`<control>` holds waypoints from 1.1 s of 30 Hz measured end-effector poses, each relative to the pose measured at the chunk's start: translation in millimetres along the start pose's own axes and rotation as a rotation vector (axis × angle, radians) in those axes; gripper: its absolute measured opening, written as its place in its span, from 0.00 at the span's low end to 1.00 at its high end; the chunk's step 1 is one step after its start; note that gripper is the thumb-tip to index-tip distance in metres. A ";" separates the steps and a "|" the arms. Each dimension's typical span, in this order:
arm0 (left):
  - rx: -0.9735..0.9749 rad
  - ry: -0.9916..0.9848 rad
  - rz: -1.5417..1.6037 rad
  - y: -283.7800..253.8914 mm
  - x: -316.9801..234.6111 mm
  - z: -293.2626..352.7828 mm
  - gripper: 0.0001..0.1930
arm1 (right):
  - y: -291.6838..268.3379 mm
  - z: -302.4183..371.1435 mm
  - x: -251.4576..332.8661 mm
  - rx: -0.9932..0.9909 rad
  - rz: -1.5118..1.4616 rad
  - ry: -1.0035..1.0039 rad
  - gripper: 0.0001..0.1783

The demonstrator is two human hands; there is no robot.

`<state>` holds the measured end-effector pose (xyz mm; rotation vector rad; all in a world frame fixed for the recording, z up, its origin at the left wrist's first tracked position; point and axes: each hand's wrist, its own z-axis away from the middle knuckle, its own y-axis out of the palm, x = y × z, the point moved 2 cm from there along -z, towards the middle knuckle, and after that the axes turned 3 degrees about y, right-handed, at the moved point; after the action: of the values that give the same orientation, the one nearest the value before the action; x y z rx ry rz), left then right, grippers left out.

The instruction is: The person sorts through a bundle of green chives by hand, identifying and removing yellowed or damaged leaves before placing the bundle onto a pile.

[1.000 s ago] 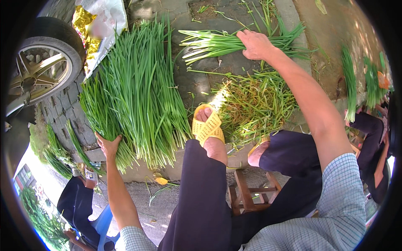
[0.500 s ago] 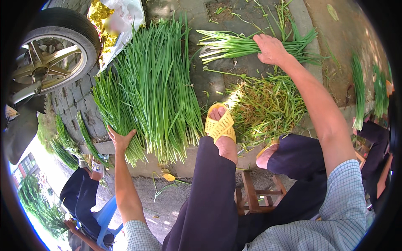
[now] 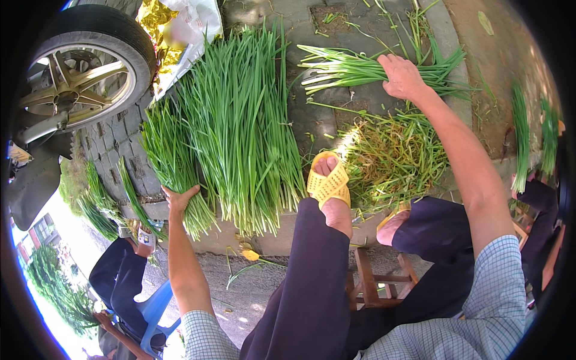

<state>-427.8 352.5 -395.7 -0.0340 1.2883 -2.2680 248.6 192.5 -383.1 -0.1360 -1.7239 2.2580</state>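
A thick pile of garlic chives [image 3: 240, 132], long green leaves with pale cut ends toward me, lies left of my yellow sandal [image 3: 328, 182]. Against the lower left edge of a narrower bunch [image 3: 170, 150] beside it rests my left hand [image 3: 179, 201], thumb and fingers spread apart. My right hand [image 3: 403, 77] is closed over a smaller bundle of garlic chives [image 3: 342, 71] lying crosswise on the paving at the far right. Its whitish stems point left and its leaf tips right. Part of the right fingers is hidden behind the hand.
Yellowed leaf trimmings [image 3: 396, 156] are heaped right of my sandal. A vehicle wheel [image 3: 84, 90] and a white sheet [image 3: 201, 30] with gold foil occupy the far left. A wooden stool [image 3: 378, 282] stands below. Other people sit on both sides, one on a blue chair [image 3: 157, 312].
The whole view has slid, so everything appears slightly farther right. Both hands keep nearly the same places on the chives.
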 end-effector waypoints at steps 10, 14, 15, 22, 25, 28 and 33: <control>-0.165 0.127 -0.114 1.4 -11.1 14.5 0.64 | 1.2 0.7 2.5 -0.007 0.003 0.004 0.23; -0.204 0.238 -0.165 7.0 -25.0 33.1 0.69 | 0.4 1.4 0.2 -0.007 0.030 0.021 0.23; -0.166 0.272 -0.141 6.0 -26.1 34.6 0.72 | 0.0 0.5 2.4 -0.011 0.028 0.018 0.23; -0.017 0.179 -0.376 3.6 -41.2 45.3 0.75 | 0.3 0.9 7.1 -0.038 0.036 0.006 0.23; -0.064 0.134 -0.427 7.3 -43.3 46.8 0.74 | 1.2 1.5 6.1 -0.008 0.042 0.023 0.24; -0.111 0.117 -0.435 8.1 -48.9 51.4 0.69 | 0.4 -0.1 5.7 -0.031 0.045 0.003 0.24; -0.141 0.146 -0.384 9.3 -38.1 47.1 0.67 | 2.6 3.1 5.2 -0.029 0.029 0.010 0.25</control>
<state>-378.2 328.6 -368.7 -0.1832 1.6349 -2.5300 242.3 190.5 -384.1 -0.1796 -1.7614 2.2491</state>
